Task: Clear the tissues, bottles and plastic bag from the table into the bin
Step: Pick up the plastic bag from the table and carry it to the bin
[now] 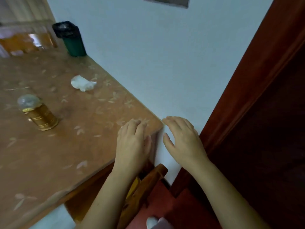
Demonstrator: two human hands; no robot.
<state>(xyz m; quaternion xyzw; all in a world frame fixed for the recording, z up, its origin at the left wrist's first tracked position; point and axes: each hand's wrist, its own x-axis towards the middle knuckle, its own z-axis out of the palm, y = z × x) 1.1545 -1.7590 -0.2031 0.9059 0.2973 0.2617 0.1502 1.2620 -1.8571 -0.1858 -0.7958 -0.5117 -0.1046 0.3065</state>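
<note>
- Two of the task's things sit on the table (49, 162): a gold bottle (39, 115) and a crumpled white tissue (83, 83), well apart from each other.
- At the left, the gold bottle stands upright and has a clear domed cap on top.
- Further right and further back, the tissue lies loose on the patterned table top, near the edge that runs along the wall (148, 63).
- At the far end of that edge the dark green bin (72, 40) stands upright against the wall, lined with a black bag. I cannot tell whether it stands on the table or just beyond it.
- The left hand (133, 142) lies palm down on the near right corner of the table, fingers loosely bent, holding nothing.
- Below that corner the top of a wooden chair (148, 184) shows.
- The right hand (183, 142) is just off the table in front of the wall, fingers spread and relaxed, holding nothing.
- At the far right a dark red-brown door frame (247, 96) runs up beside the wall.
</note>
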